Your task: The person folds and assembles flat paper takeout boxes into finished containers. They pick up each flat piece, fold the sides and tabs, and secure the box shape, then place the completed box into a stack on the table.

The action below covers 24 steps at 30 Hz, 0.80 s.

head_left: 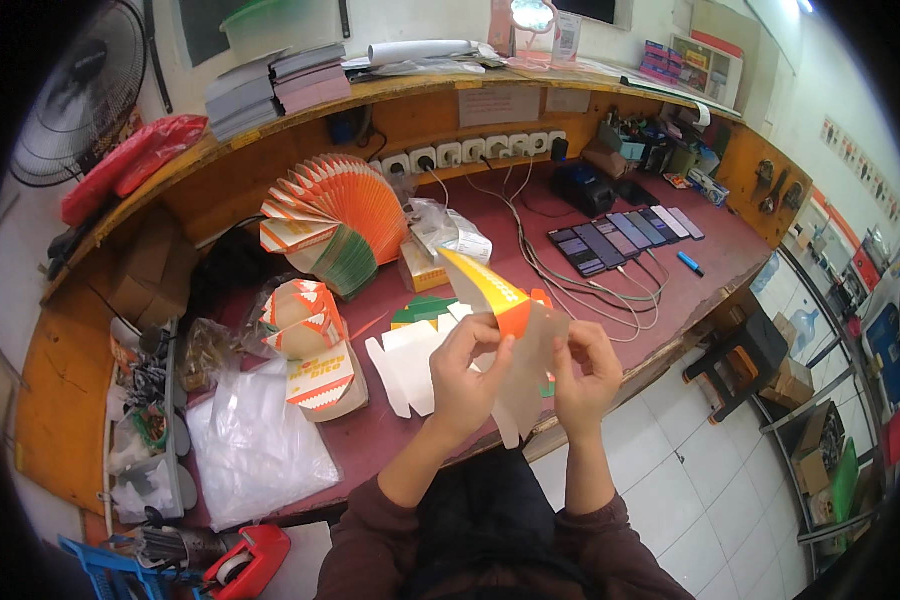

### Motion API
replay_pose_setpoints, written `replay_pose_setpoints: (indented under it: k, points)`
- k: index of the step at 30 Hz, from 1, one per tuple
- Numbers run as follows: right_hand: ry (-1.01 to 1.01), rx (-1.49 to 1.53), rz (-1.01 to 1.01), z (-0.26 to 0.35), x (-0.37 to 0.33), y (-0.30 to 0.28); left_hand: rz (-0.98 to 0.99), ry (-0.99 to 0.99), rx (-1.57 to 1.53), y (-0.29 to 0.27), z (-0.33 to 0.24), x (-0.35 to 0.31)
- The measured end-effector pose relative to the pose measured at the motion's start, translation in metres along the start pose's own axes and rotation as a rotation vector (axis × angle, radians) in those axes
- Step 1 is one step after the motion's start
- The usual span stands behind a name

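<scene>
Running between the held carton and phones, cables cross the desk.

You have the carton raised in front of you, partly folded and tilted: its plain grey-brown panel hangs down to a narrow tab, while its yellow-and-orange printed part tapers to a point at upper left.

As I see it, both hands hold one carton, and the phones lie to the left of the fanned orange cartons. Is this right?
The side is wrong: the head view shows the phones to the right of the fanned orange cartons. The left hand and right hand do hold one carton.
</scene>
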State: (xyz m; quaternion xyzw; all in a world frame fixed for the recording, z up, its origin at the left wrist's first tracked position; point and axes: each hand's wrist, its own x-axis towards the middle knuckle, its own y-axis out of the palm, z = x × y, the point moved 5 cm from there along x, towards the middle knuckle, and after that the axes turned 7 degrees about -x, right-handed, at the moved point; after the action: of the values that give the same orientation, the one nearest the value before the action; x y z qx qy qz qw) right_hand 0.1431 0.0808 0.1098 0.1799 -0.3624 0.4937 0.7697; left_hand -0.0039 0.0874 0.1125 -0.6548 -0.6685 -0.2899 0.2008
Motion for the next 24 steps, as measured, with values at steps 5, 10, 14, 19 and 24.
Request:
replay_pose_setpoints:
  k: [5, 10, 14, 19, 24]
  points:
    - [-0.181, -0.087, 0.044, 0.039, -0.011, -0.003, -0.119, 0.081, 0.079, 0.006, -0.017, -0.022]
    - [-0.293, -0.099, 0.008, 0.060, -0.014, -0.004, -0.076, 0.382, 0.407, 0.009, -0.045, -0.027]
    - [-0.259, -0.130, -0.039, 0.067, -0.013, -0.013, 0.031, 0.471, 0.434, 0.010, -0.061, -0.027]
    - [-0.266, -0.084, 0.066, 0.074, -0.015, -0.018, 0.106, 0.331, 0.157, -0.005, -0.064, -0.027]
    - [-0.302, -0.045, 0.189, 0.082, -0.010, -0.024, 0.032, 0.340, 0.106, -0.009, -0.064, -0.035]
